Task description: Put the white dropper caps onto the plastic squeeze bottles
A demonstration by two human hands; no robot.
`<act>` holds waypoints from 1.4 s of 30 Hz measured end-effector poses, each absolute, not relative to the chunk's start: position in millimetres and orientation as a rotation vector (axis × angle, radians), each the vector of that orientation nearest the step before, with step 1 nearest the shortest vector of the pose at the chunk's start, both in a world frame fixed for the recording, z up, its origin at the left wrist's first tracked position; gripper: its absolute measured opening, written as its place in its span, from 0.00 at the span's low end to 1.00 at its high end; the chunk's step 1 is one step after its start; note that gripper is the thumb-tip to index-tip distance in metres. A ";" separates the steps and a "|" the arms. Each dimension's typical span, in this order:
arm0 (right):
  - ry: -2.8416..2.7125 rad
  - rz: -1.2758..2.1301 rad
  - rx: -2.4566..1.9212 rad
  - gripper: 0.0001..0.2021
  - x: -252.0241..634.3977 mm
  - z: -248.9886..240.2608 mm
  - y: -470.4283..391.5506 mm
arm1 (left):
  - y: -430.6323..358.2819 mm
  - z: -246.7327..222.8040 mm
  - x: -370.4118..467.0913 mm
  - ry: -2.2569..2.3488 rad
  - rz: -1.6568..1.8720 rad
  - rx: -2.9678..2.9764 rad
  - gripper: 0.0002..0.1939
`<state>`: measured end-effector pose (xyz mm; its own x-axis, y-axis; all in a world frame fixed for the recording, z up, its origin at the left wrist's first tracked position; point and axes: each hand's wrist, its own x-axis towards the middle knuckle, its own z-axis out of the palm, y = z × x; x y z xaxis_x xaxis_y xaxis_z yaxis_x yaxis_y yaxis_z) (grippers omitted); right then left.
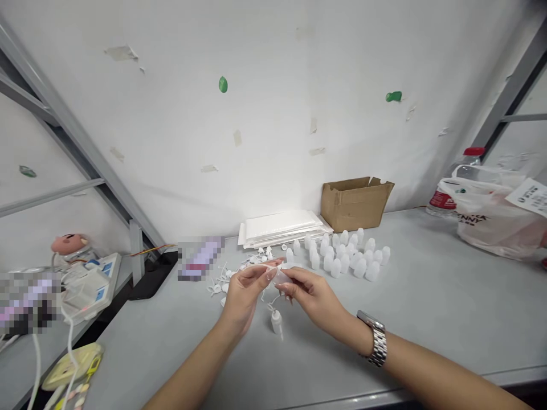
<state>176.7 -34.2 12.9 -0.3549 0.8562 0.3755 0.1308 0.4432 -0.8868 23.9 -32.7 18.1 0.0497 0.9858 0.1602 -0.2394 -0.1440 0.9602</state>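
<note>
My left hand [247, 293] and my right hand [314, 296] meet above the grey table, with the fingertips of both pinching a small translucent white cap [281, 277]. A white cord hangs below the fingers, and near its end a small white bottle-like piece [277, 322] lies on the table. Beyond my right hand stand several frosted white caps [360, 266] in a loose group. Small white parts with thin cords [219, 287] are scattered behind and beside my left hand, which partly hides them.
White padded envelopes [282, 226] are stacked by the wall, beside an open cardboard box [358, 205]. A plastic bag [491, 219] and a red-capped bottle [442, 196] stand at the right. A power strip [92, 290] is at the left, beyond the table's edge [123, 307].
</note>
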 end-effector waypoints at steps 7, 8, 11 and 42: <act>-1.743 1.401 -0.709 0.16 180.5 27.1 -26.7 | -34.3 20.9 21.6 0.875 1.266 1.217 0.11; -1.747 1.405 -0.709 0.16 180.8 27.3 -25.5 | -33.9 22.0 21.5 0.890 1.261 1.214 0.11; -1.751 1.286 -0.802 0.16 180.7 25.2 -25.7 | -32.5 24.7 21.4 0.940 1.299 1.127 0.12; -1.806 0.904 -0.908 0.11 178.0 19.0 -33.7 | -35.1 28.8 25.5 0.765 1.195 1.076 0.11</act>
<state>178.0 -33.7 19.0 -0.3306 0.8618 0.3847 0.2084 0.4642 -0.8609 25.5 -35.1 28.8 0.2329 0.9700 0.0694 -0.3422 0.0150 0.9395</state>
